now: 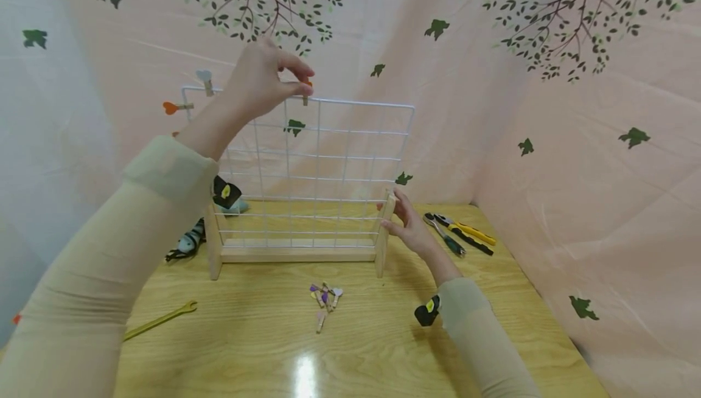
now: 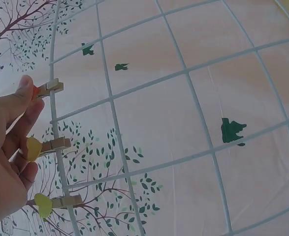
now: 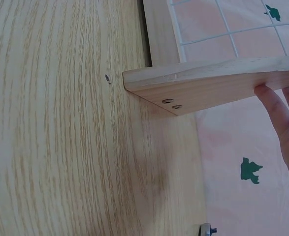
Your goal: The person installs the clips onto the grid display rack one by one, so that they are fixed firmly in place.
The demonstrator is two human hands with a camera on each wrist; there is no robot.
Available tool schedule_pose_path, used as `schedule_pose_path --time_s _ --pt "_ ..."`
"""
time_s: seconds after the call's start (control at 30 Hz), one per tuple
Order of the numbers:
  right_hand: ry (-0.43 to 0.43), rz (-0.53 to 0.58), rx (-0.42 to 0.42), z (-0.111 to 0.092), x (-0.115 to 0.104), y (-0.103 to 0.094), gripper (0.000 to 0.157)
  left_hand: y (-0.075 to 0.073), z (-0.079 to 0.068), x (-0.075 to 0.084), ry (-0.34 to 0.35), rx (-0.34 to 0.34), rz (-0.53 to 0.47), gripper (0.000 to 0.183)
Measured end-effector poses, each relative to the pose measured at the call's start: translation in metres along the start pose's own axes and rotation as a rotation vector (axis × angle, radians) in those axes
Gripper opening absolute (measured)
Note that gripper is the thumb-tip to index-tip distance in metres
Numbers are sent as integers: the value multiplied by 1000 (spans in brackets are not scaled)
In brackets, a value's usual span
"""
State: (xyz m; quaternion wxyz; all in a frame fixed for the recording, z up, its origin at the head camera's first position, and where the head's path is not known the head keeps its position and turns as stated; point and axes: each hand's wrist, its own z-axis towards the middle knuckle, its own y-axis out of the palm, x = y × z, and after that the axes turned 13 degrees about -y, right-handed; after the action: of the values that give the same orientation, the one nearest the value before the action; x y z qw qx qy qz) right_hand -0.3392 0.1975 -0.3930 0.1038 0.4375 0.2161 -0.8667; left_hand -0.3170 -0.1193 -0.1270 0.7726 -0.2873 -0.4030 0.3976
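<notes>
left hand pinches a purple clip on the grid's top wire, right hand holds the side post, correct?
The clip shows orange, not purple, in the head view. The left hand pinches it on the grid's top wire; the right hand holds the side post.

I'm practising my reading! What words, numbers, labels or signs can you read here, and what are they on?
None can be read.
Heart-topped clips: no writing shows.
Yellow mark on the black piece at each wrist: too small to tell if it says anything.
Yellow wrench, green-handled tool, pliers: too small to tell if anything is stamped there.
</notes>
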Motion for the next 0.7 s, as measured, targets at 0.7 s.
schedule_pose_path --time_s 0.7 --pt "20 -28 11 -1 -9 3 74 119 -139 -42 229 -188 -211 51"
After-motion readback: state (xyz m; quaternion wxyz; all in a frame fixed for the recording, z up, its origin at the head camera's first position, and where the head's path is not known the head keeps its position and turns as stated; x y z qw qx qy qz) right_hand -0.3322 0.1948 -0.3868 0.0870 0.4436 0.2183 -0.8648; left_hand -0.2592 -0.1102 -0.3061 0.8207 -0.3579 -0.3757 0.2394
